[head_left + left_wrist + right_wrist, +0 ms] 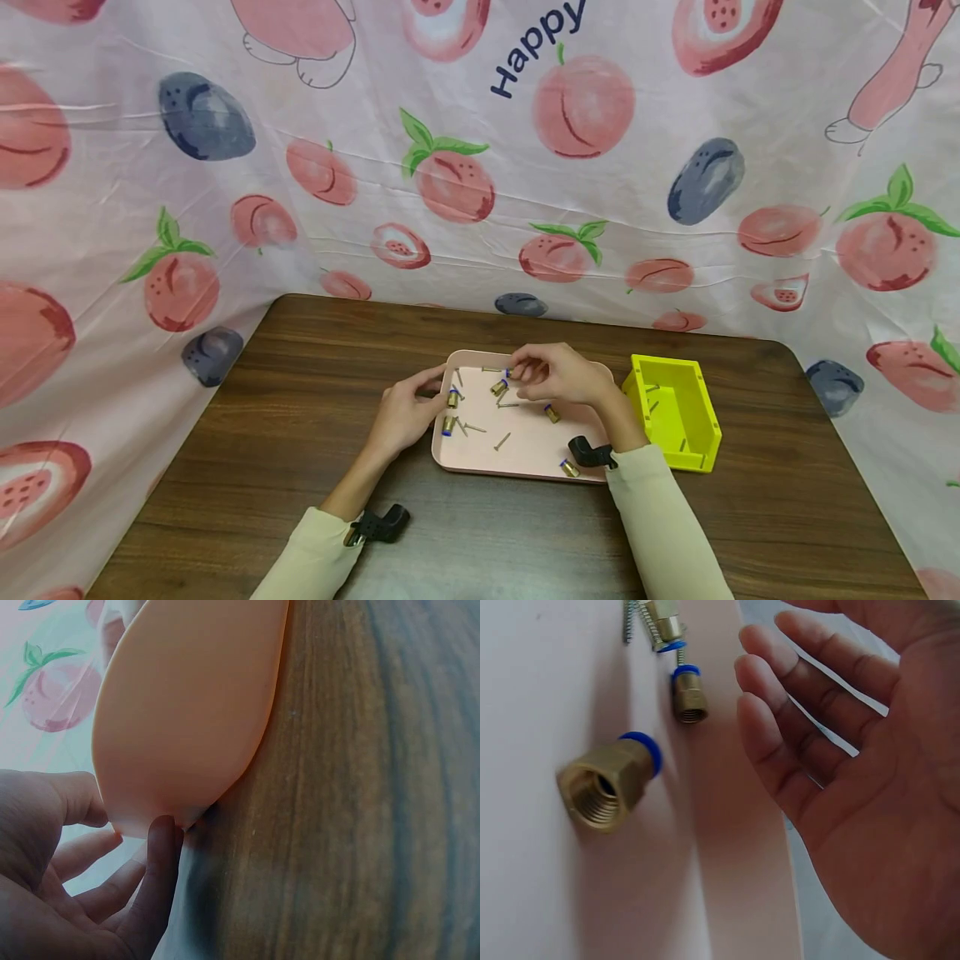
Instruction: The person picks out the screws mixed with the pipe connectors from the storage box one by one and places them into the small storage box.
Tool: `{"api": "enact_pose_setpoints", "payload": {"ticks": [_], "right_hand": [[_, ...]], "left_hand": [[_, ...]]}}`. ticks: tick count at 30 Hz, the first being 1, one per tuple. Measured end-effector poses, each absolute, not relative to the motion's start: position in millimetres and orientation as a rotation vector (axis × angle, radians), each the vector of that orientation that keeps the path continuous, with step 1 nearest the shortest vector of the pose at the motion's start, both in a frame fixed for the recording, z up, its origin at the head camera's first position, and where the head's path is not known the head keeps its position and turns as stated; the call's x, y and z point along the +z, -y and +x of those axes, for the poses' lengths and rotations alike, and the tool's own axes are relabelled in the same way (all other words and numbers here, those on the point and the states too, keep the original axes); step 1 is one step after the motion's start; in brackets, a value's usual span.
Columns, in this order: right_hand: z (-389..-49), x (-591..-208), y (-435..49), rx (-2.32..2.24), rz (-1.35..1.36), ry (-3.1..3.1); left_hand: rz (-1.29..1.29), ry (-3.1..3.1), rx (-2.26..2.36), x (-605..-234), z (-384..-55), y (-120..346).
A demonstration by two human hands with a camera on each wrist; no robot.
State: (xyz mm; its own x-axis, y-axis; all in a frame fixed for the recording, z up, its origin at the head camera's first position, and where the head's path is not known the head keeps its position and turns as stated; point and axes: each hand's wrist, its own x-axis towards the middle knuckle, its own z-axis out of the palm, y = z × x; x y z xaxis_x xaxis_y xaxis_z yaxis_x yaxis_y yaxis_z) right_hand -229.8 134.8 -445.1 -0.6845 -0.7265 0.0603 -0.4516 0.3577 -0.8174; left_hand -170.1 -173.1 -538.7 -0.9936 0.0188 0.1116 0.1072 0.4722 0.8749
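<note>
A pink tray (480, 457) lies on the table with several brass fittings with blue rings and several screws scattered in it. My left hand (405, 412) holds the tray's left end, with the thumb and fingers at its rim in the left wrist view. Over the tray's far side hovers my right hand (558, 372), its fingers loosely bent and apart. A brass fitting (690, 697) lies near its fingertips, and a larger-looking fitting (607, 780) is closer to the camera. In the right wrist view the thumb and index fingertips fall outside the frame.
A yellow bin (707, 417) with a few screws inside stands right of the tray, close to its edge. Beneath everything is a brown wooden table (300, 358). A fruit-printed cloth (480, 275) hangs behind the table and along its sides.
</note>
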Motion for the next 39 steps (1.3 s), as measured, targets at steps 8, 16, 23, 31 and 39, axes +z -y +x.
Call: {"api": "enact_pose_setpoints", "payload": {"ticks": [8, 16, 23, 31, 39], "right_hand": [[-233.1, -454.3, -128.4, -1.175, -1.016, -2.332], [-233.8, -461.0, -127.6, -1.132, -1.046, -2.302], [-234.8, -465.3, -125.4, -1.044, -1.019, -2.323], [-234.4, -466.9, -122.4, -0.993, -0.973, -2.347], [-233.9, -467.9, -120.6, -0.984, -0.951, -2.353]], "left_hand": [[-0.142, 2.601, -1.57, -534.9, -168.5, 172.5], [-0.119, 2.633, -1.53, -549.8, -177.6, 174.9], [-0.166, 2.592, -1.555, -536.3, -169.2, 173.3], [-0.089, 2.647, -1.545, -550.3, -178.4, 175.1], [-0.124, 2.621, -1.547, -549.0, -175.0, 176.2]]}}
